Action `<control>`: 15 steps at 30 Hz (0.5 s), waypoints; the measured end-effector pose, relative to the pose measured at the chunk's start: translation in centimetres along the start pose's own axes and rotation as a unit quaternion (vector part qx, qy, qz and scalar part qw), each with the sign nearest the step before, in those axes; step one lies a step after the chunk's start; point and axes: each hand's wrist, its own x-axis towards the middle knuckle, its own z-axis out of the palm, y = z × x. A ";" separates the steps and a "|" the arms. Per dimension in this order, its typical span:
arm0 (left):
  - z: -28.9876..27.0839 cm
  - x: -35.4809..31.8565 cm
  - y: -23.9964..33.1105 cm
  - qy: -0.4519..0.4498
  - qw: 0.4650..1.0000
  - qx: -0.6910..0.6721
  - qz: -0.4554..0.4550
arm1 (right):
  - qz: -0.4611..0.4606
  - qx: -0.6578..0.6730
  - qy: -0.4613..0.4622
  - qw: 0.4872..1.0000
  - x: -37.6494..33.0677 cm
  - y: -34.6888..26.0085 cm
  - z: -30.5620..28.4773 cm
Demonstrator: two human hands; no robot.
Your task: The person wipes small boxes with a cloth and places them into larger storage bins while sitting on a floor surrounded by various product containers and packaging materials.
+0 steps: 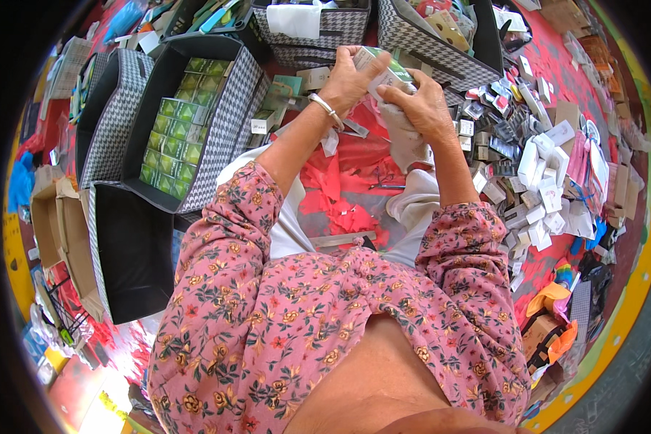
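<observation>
A small green-and-white carton (385,72) sits up between both hands. Rows of green boxes (177,130) fill the houndstooth bin (231,108) to the left, while loose white cartons (539,188) lie scattered on the right.

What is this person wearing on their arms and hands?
Both arms wear pink floral sleeves, pushed up toward the elbows, leaving the forearms bare. The left hand has a silver bangle at the wrist. The right hand is bare: no gloves, no rings visible.

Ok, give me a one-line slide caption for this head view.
Both hands, left hand and right hand, hold a small green-and-white box above a red surface, beside a houndstooth bin of green boxes.
</observation>
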 end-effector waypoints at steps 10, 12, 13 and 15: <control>-0.6 0.5 -1.5 -0.150 0.920 -0.349 -0.095 | 0.225 0.567 -0.099 0.786 -1.0 -2.3 1.7; -0.9 0.9 -0.9 -0.194 0.900 -0.379 -0.087 | 0.198 0.501 -0.112 0.835 -1.6 -2.8 2.6; -1.0 1.0 -0.6 -0.185 0.899 -0.385 -0.094 | 0.159 0.391 -0.131 0.897 -1.3 -2.3 2.5; -1.4 0.6 -0.4 -0.163 0.896 -0.398 -0.109 | 0.073 0.156 -0.160 0.972 -0.7 -0.6 1.2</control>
